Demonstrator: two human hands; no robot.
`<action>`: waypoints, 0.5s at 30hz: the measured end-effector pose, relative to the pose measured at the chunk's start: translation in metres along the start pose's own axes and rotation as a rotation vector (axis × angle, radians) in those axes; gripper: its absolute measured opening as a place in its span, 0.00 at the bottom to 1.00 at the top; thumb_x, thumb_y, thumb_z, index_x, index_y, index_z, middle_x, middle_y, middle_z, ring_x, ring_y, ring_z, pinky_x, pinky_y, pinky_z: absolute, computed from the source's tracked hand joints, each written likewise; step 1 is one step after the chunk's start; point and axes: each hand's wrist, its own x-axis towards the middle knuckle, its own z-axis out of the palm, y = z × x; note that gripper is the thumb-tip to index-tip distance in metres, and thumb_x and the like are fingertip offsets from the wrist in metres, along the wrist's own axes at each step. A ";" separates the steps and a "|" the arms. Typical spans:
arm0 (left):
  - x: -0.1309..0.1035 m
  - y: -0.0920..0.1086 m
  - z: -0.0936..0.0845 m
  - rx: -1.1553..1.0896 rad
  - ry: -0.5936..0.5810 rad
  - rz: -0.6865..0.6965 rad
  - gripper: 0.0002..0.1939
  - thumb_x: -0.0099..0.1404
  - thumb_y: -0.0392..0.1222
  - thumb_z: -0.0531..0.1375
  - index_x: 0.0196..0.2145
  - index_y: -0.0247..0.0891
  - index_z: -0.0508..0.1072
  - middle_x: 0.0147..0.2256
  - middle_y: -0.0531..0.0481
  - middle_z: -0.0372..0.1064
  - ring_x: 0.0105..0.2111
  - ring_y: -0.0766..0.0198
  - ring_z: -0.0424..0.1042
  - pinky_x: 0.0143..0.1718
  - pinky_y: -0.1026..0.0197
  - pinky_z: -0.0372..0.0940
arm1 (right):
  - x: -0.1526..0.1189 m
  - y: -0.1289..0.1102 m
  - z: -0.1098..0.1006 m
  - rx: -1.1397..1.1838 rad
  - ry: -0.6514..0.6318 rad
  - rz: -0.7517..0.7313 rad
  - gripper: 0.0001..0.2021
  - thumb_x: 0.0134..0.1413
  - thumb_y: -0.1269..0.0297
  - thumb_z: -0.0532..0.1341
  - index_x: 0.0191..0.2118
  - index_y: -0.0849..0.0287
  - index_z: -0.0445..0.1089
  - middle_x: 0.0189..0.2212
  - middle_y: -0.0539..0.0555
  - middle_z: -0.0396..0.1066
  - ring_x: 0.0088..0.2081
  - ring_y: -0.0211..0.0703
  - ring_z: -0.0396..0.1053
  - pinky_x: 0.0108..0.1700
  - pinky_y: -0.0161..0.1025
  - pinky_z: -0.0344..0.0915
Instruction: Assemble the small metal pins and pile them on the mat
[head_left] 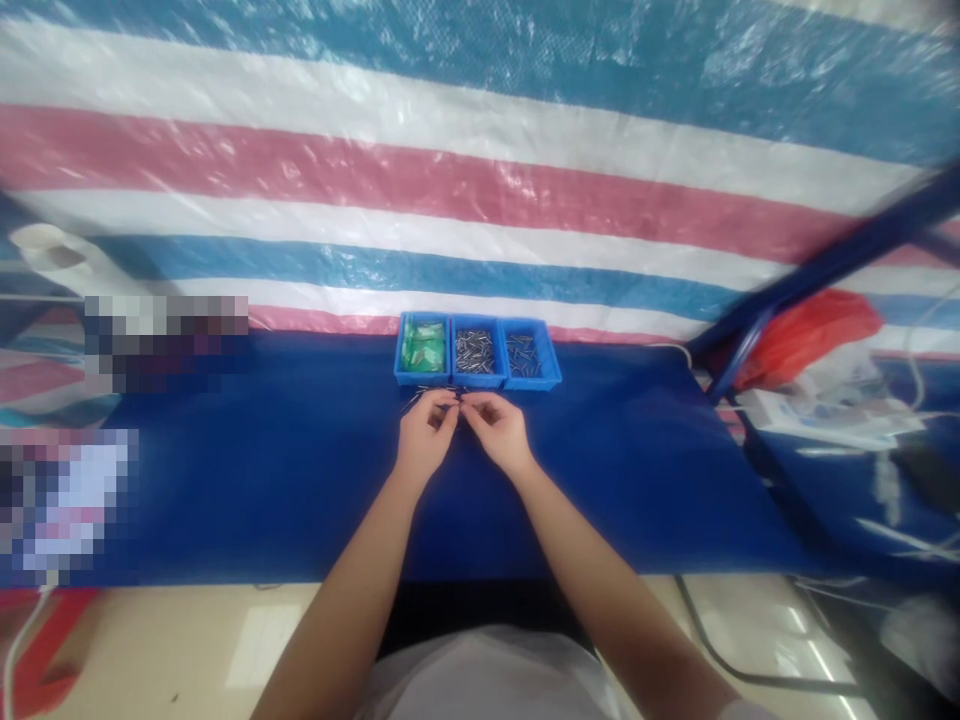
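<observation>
My left hand and my right hand meet fingertip to fingertip just in front of three blue bins. Both are closed in a pinch; whatever sits between the fingertips is too small to make out. A few thin metal pins lie at the left hand's fingers, by the bins' front edge. The left bin has green and clear plastic packets. Many short silvery metal pins fill the middle bin. Thinner, darker metal pieces are scattered in the right bin.
A blue-covered table extends to both sides. Behind it hangs a striped plastic sheet. At right stand a blue metal frame, a red bag and white clutter. A white roll and blurred-out items stand at left.
</observation>
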 end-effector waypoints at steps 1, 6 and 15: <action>0.000 -0.001 0.000 0.002 0.002 -0.002 0.10 0.66 0.41 0.63 0.45 0.42 0.75 0.39 0.49 0.78 0.29 0.69 0.74 0.32 0.65 0.69 | 0.000 0.000 0.000 -0.008 -0.001 -0.001 0.14 0.53 0.54 0.69 0.41 0.56 0.79 0.38 0.56 0.81 0.37 0.45 0.78 0.42 0.43 0.77; -0.001 0.000 -0.001 0.021 -0.008 -0.012 0.11 0.66 0.41 0.62 0.47 0.42 0.74 0.38 0.50 0.77 0.28 0.70 0.72 0.33 0.65 0.69 | 0.000 -0.003 0.000 -0.001 -0.002 0.006 0.13 0.54 0.54 0.69 0.41 0.56 0.78 0.38 0.56 0.81 0.37 0.45 0.78 0.42 0.44 0.77; -0.001 0.002 -0.004 0.007 -0.032 -0.033 0.11 0.71 0.44 0.57 0.48 0.42 0.74 0.37 0.49 0.76 0.32 0.66 0.75 0.37 0.63 0.71 | 0.000 -0.005 0.001 0.172 -0.038 0.020 0.15 0.51 0.54 0.72 0.41 0.56 0.77 0.40 0.56 0.81 0.40 0.45 0.79 0.46 0.46 0.77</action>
